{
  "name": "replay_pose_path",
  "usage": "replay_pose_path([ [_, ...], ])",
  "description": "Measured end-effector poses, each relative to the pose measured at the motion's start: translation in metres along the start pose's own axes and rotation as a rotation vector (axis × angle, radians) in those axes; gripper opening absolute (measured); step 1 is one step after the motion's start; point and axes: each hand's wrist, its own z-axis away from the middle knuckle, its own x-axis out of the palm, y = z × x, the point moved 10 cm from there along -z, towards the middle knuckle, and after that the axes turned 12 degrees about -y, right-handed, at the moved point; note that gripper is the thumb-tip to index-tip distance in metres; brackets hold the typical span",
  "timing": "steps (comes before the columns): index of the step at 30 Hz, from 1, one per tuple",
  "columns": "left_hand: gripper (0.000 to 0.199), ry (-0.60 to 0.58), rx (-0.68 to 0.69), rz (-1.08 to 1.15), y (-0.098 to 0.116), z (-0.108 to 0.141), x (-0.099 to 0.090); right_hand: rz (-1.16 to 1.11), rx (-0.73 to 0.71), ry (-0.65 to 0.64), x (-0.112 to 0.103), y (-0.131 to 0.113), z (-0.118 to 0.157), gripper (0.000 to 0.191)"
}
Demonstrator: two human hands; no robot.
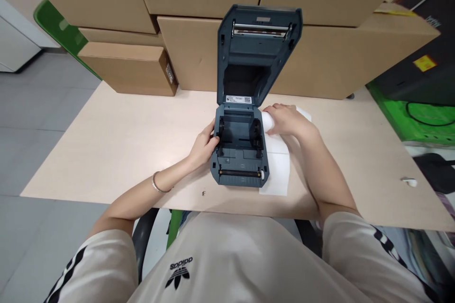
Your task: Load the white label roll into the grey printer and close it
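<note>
A dark grey label printer sits on the table with its lid raised, and its inner bay with two black roll holders shows no roll inside. My left hand grips the printer's left side, thumb over the edge and fingers partly hidden behind the body. On the other side, my right hand is curled around a white label roll right beside the printer. A strip of white label paper runs from there toward the table's front, lying flat along the printer's right side.
Large cardboard boxes stand along the table's back edge, with a smaller carton at the left. A tiny metallic bit lies near the front edge. A small white object is at the right, near a green crate.
</note>
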Motion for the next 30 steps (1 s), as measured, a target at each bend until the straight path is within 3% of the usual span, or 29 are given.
replay_pose_path([
  [3, 0.076, -0.005, 0.0, -0.02, 0.001, 0.0, 0.0, -0.074, -0.084, 0.001, -0.014, 0.005, 0.017, 0.07],
  [8, 0.074, -0.01, 0.015, -0.016, 0.002, 0.0, 0.001, -0.213, -0.356, 0.114, -0.056, 0.001, 0.082, 0.072],
  [12, 0.074, -0.009, -0.006, -0.023, 0.001, 0.0, 0.0, -0.381, -0.438, 0.246, -0.07, -0.012, 0.106, 0.092],
  [15, 0.076, -0.012, -0.037, -0.026, 0.0, 0.001, 0.001, -0.515, -0.528, 0.309, -0.066, -0.043, 0.095, 0.084],
  [19, 0.077, -0.012, -0.038, -0.02, -0.001, 0.0, 0.001, -0.501, -0.516, 0.339, -0.054, -0.079, 0.067, 0.069],
  [30, 0.074, 0.003, -0.049, -0.028, 0.001, 0.002, -0.001, -0.113, -0.381, 0.204, -0.017, -0.101, 0.022, 0.075],
])
